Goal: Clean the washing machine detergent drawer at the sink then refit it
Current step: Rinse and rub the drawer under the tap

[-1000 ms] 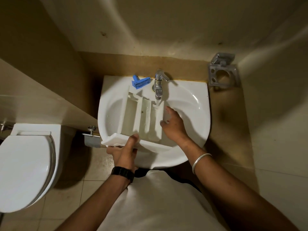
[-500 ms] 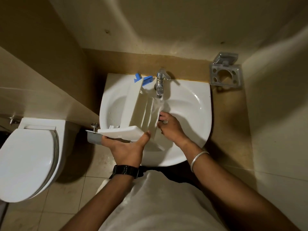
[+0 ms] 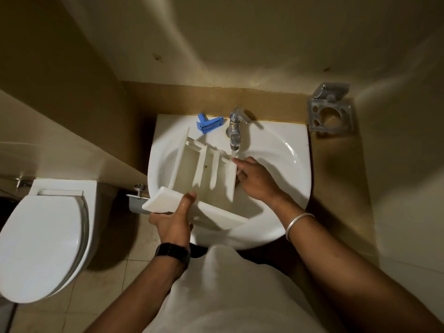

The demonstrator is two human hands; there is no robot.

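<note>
The white detergent drawer [image 3: 204, 174] lies in the white sink [image 3: 283, 164], compartments facing up, its far end under the tap [image 3: 235, 131]. Water runs from the tap onto the drawer's right far corner. My left hand [image 3: 174, 218] grips the drawer's front panel at the near left, thumb on top. My right hand [image 3: 257, 180] rests against the drawer's right side wall, index finger stretched toward the water stream. A blue insert piece [image 3: 209, 124] lies on the sink's back ledge, left of the tap.
A toilet [image 3: 45, 239] with its lid down stands to the left of the sink. A metal holder [image 3: 330, 114] is fixed to the wall at the right. A valve [image 3: 139, 188] juts out under the sink's left edge. Tiled floor lies below.
The drawer has tipped back from its side to compartments facing up. My right hand slid along its right wall toward the tap. My left hand kept its grip on the front panel.
</note>
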